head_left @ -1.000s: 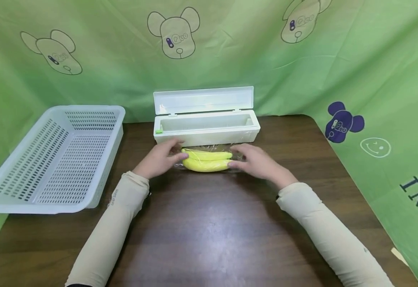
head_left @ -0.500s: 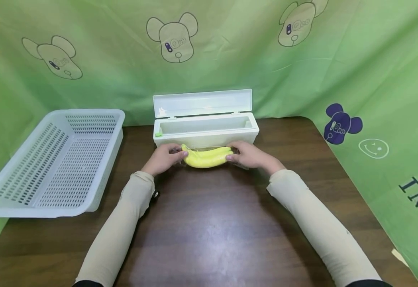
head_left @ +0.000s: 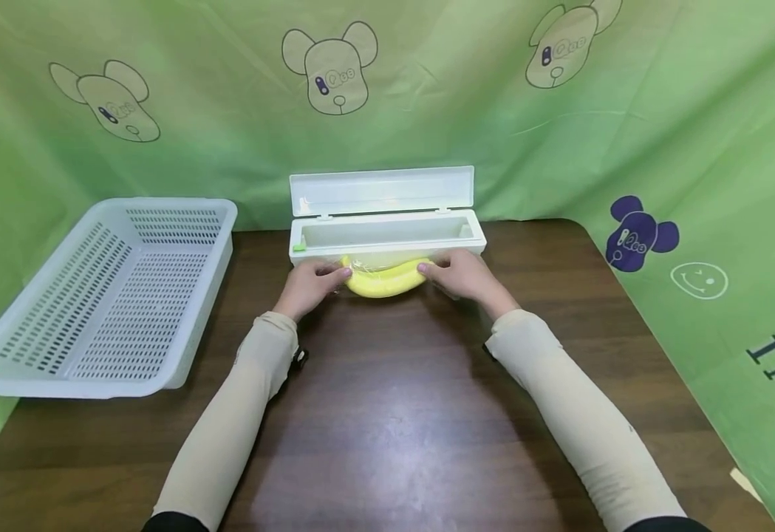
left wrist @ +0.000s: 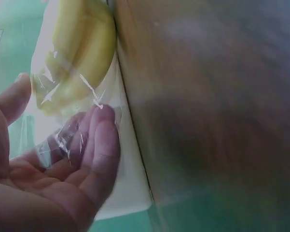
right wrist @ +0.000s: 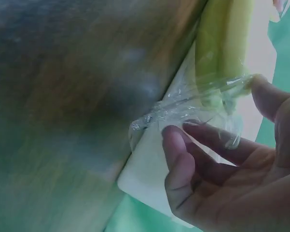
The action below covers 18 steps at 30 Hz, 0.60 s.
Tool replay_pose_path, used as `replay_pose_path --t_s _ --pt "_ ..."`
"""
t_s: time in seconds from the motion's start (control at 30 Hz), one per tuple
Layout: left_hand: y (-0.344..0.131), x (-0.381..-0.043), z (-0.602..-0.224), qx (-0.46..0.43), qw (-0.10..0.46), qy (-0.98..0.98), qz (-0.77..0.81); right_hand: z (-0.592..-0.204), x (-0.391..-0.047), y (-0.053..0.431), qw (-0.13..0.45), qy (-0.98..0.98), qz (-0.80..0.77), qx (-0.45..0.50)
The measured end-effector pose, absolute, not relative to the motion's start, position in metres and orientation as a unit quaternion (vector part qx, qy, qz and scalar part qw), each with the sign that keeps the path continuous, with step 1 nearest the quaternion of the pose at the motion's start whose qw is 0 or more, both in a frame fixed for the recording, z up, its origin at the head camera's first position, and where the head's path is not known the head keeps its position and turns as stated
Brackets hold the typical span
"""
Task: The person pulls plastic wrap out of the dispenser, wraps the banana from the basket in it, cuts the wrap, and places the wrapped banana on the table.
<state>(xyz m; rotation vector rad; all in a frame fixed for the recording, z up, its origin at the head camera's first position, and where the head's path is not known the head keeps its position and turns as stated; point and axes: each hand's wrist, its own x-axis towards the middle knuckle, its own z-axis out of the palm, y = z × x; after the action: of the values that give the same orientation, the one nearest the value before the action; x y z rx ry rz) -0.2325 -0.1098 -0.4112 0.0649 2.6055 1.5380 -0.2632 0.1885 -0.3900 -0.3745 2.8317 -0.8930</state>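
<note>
Two yellow bananas (head_left: pixel 383 284) lie side by side in clear cling film (right wrist: pixel 166 113), just in front of a long white box (head_left: pixel 297 257). My left hand (head_left: pixel 307 287) holds the left end of the wrapped bananas, thumb in front and fingers behind and below. At the other end, my right hand (head_left: pixel 467 278) grips in the same way. Crumpled film bunches over the right fingers (right wrist: pixel 178 166) in the right wrist view. In the left wrist view, film also covers part of the curled left fingers (left wrist: pixel 106 140). The bananas appear slightly raised off the table.
The box's lid (head_left: pixel 383 191) stands up at the back, leaving its trough uncovered. A white perforated basket (head_left: pixel 204 321) sits on the left of the dark wooden table (head_left: pixel 387 443). Green printed cloth (head_left: pixel 427 89) hangs behind and at both sides.
Both hands have closed in on the ends of the wrapped bananas and moved them away from me, up against the box front. The bananas now look tilted and lifted.
</note>
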Motion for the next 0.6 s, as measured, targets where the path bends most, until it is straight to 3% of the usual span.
replay_pose_path --t_s 0.23,0.6 --pt "-0.121 -0.226 -0.402 0.036 -0.011 0.869 0.493 -0.390 -0.262 0.194 0.047 0.945 -0.299 -0.120" --pt "-0.141 -0.229 -0.387 -0.022 -0.136 0.833 0.536 -0.382 -0.259 0.184 0.038 0.950 -0.278 -0.134"
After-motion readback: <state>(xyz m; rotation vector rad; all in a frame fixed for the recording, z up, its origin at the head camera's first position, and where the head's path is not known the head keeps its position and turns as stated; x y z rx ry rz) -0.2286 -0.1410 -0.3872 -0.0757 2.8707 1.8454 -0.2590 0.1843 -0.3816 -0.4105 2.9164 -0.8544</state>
